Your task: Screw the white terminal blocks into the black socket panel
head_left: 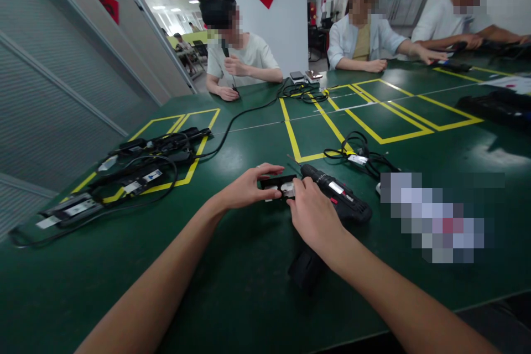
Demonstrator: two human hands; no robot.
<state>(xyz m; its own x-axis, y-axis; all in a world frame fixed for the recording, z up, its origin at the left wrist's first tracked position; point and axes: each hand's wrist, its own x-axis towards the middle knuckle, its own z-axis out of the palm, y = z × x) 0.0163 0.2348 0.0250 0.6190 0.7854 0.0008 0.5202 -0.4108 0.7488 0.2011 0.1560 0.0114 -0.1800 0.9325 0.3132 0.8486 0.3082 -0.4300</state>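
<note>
Just above the green table, my left hand (251, 187) grips the left end of a small black case with whitish parts inside (286, 188). The thumb is on its near side and the fingers on its far side. My right hand (316, 211) is closed at the right end of the same case, its fingertips partly hidden. Under and beside the right hand lies a black cordless drill (348, 199) with a thin bit at its front. Its handle and base (306, 268) point toward me, partly covered by my right wrist.
Black power strips and cables (141, 160) lie at the left inside yellow tape. A coiled black cable (359, 149) is beyond the drill, near a blurred pale object (433, 215). Three people sit across the table (232, 310); one person (244, 55) holds a dark tool.
</note>
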